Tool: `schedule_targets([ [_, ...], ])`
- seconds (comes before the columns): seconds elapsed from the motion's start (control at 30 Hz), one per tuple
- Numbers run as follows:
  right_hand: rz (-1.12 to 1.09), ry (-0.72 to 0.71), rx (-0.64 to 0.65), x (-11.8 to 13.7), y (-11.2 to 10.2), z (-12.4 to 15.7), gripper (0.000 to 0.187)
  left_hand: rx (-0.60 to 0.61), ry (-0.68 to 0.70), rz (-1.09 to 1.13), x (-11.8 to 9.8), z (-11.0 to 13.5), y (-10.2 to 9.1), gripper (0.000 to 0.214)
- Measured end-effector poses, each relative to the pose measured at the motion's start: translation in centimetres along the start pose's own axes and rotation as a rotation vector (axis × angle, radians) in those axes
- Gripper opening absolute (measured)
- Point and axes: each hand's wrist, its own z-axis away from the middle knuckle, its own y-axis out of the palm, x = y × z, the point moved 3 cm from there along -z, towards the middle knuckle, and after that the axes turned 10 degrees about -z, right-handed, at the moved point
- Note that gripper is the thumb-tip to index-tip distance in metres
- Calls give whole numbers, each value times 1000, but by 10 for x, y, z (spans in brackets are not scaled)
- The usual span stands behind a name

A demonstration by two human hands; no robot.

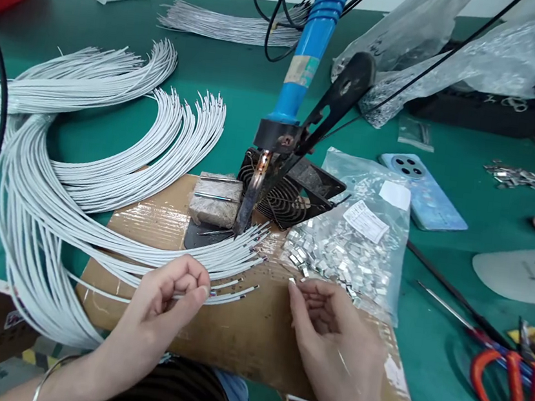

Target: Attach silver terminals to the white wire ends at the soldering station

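Observation:
My left hand (170, 296) is pinched closed over the ends of the white cables (145, 247). Whether one of those cables or something tiny sits between its fingertips is hidden. My right hand (330, 328) is curled, with thumb and forefinger pinching a small silvery metal connector (292, 281). Just beyond it lies a clear plastic bag (370, 193) with many metal connectors (338, 261) at its mouth. A blue-handled soldering iron (310, 49) hangs tip down in a black clamp (342, 92), its tip above the cable ends. Brown cardboard (251, 335) lies beneath both hands.
Behind the iron's tip are a small black fan (293, 190) and a stained block (215, 200) with solder wire across it. To the right lie a blue phone (422, 190), orange-handled scissors (508, 386) and loose metal parts (512, 175). More cable bundles (81, 83) cover the left.

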Motion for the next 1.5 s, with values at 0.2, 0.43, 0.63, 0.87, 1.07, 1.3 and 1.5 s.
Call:
schedule_targets([
  [0.2, -473, 214, -9, 30, 15, 22, 15, -76, 97, -153, 3, 4, 5, 29],
  [0.43, -825, 573, 124, 68, 48, 37, 11, -115, 167, -241, -3, 6, 9, 22],
  [0.63, -1002, 709, 193, 78, 58, 35, 22, -100, 207, -261, 3, 9, 10, 17],
  [0.87, -1075, 773, 105, 81, 62, 38, 31, -115, 264, -366, 11, 10, 13, 15],
  [1.07, -1004, 660, 18, 76, 69, 49, 13, -30, 159, -103, 7, 10, 20, 20],
  [1.3, -652, 59, -38, 75, 58, 50, 26, -24, 37, 16, 3, 8, 15, 35],
  [1.5, -792, 273, 90, 65, 47, 38, 16, -60, 48, 66, -1, 8, 18, 34],
])
